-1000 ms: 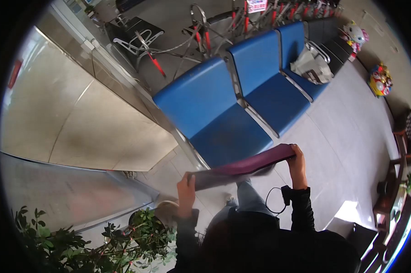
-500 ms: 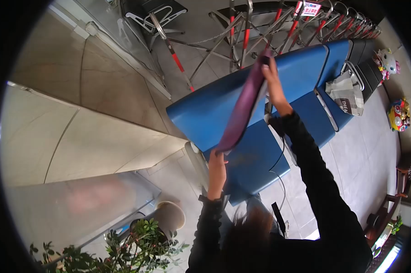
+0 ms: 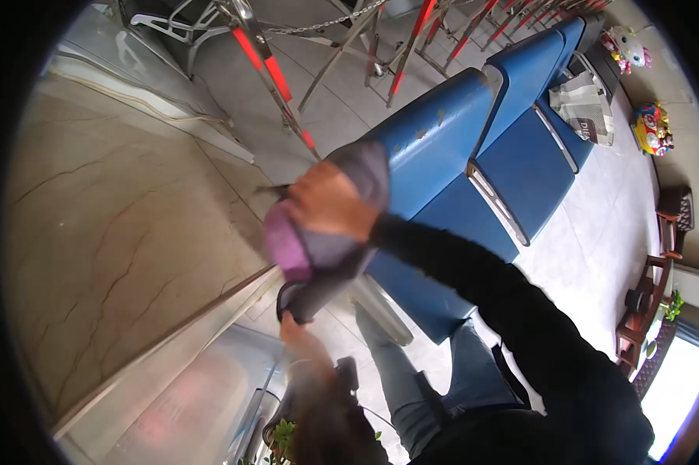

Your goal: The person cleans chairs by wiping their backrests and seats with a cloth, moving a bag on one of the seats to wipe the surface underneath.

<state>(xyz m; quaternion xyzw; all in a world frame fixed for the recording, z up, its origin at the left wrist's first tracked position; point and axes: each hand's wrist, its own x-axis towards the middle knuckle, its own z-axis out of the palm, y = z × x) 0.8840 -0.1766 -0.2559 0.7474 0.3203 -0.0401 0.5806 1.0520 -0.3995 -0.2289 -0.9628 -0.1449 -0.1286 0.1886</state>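
A soft-looking purple and dark grey piece [image 3: 340, 263], blurred by motion, is held out in front of me beside the end of the blue bench. Its kind cannot be made out. My right hand [image 3: 330, 203] lies across its upper part, with the fingers curled over it. At the bottom end, near a black rounded edge, my left hand [image 3: 307, 349] grips it; that hand and wrist are smeared by motion. Part of the piece is hidden behind my right hand. The blue bench [image 3: 431, 159] has worn spots on its backrest.
A marble-faced counter [image 3: 117, 232] stands to the left. Red-and-silver folding barriers [image 3: 268, 66] with a chain run behind the bench. Further along, a grey-and-white bag [image 3: 585, 105] rests on the seats. Colourful toys [image 3: 651, 128] are by the right wall, and a plant [image 3: 282, 438] is below.
The piece has moved left and down, from over the bench to its near end. My right hand has come across to the left, and my view has turned.
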